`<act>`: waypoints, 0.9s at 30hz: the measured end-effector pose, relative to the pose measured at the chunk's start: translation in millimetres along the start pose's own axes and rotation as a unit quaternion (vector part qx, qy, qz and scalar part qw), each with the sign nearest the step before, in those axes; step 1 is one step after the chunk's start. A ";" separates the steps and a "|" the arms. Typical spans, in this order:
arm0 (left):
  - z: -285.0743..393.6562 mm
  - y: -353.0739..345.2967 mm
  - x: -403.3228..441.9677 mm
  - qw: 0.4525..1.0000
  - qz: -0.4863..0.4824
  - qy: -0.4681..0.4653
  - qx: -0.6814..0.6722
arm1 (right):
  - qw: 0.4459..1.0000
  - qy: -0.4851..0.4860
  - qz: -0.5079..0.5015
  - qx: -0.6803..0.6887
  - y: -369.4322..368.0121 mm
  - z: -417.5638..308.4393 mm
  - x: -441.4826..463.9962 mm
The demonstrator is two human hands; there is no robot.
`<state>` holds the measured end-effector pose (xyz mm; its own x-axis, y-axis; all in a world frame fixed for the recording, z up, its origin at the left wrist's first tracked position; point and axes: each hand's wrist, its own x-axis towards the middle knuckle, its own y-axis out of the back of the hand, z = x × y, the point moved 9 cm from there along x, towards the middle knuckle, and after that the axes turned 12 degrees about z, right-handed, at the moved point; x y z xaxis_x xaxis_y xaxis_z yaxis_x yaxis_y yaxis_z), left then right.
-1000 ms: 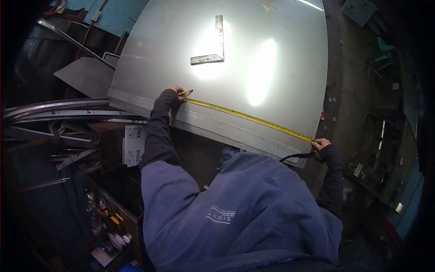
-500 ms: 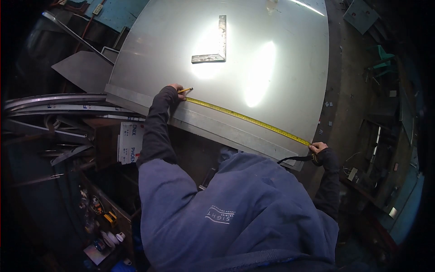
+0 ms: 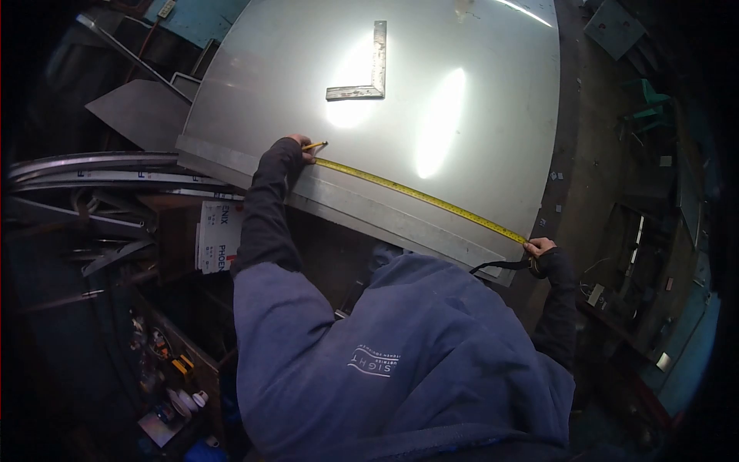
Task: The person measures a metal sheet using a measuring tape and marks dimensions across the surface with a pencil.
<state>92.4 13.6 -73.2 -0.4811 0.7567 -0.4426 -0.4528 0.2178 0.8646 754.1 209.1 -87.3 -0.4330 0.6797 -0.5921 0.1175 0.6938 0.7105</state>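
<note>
A yellow tape measure [image 3: 419, 198] is stretched across a large shiny metal sheet [image 3: 292, 85], near its front edge. At the tape's left end, my left hand [image 3: 302, 146] is closed on a yellow pencil [image 3: 315, 145] and rests by the tape's tip. My right hand [image 3: 540, 246] grips the tape at the sheet's right edge, with a black strap [image 3: 500, 265] hanging beside it. An L-shaped metal square [image 3: 379, 61] lies flat farther back on the sheet. A long flat metal strip [image 3: 385, 212] runs along the front edge, below the tape.
Curved metal lengths [image 3: 108, 163] and a white printed box [image 3: 219, 237] are on the left. Below them stands a dark bin [image 3: 185, 335] with small items beside it. A green chair [image 3: 651, 104] is at the right, beyond the sheet.
The view has shifted slightly. My right hand has moved slightly down and left relative to the sheet's edge, still holding the tape. My left hand keeps its hold on the pencil.
</note>
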 end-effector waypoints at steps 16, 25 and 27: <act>-0.6 -1.1 1.4 0.999 -0.017 0.022 -0.017 | 1.000 0.021 -0.003 -0.005 1.0 -2.4 2.2; -7.7 8.0 -3.3 0.998 0.050 -0.027 -0.010 | 0.997 0.076 -0.002 -0.019 6.5 -2.7 -0.1; -4.4 7.0 0.4 0.987 0.100 -0.128 0.004 | 0.998 0.069 -0.007 0.008 7.0 11.2 -3.1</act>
<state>85.7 12.7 -68.5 -0.3543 0.9157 -0.1898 -0.3610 0.0534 0.9311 766.2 214.5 -84.8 -0.5532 0.6311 -0.5438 0.1233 0.7076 0.6958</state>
